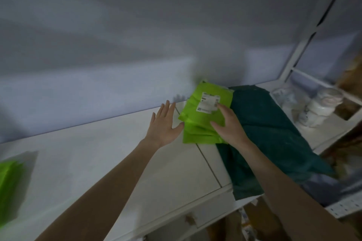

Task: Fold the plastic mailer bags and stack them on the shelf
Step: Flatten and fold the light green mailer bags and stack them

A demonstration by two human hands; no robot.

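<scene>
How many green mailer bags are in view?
2 groups: a folded green stack under the right hand, and blurred green plastic at the left edge. Individual layers cannot be counted.

Only one printed thing shows: a white shipping label [209, 102] stuck on the upper face of the folded bright green mailer bag [201, 121], toward its 1 o'clock corner. It carries dark blocks and lines of print, but the picture is too soft for any word, number or brand to be read. The tip of the right hand [229, 125] touches the label's edge at about 4 o'clock. No other writing can be made out.
</scene>
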